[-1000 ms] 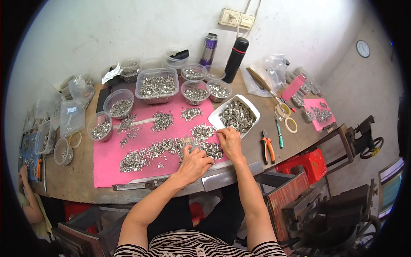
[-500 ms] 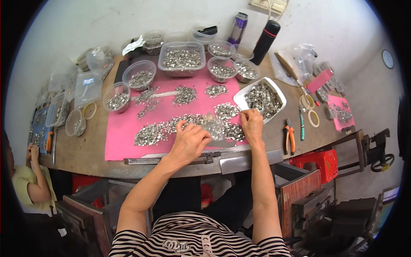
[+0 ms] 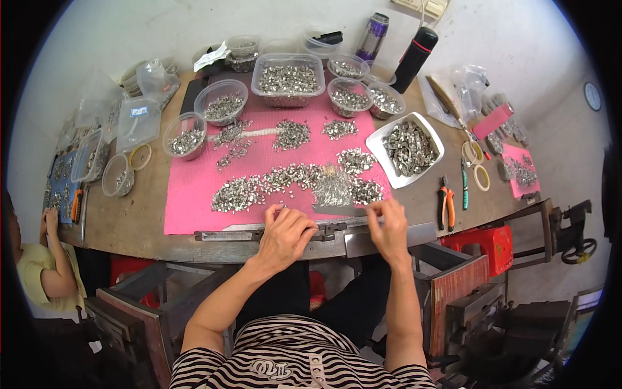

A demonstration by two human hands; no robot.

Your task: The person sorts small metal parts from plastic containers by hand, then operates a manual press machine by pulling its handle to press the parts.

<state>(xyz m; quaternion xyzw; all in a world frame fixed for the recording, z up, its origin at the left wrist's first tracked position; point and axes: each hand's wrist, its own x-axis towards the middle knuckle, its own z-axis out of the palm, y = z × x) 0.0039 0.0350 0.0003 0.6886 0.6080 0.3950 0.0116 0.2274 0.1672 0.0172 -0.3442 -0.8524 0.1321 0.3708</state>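
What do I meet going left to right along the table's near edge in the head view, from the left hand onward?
Left hand → right hand → orange-handled pliers → green-handled tool → tape ring → small pink mat with metal parts.

Bright, even daylight fills the scene, with soft, faint shadows. Focus is sharp centrally; fisheye distortion bends edges, and a black vignette rings the corners.
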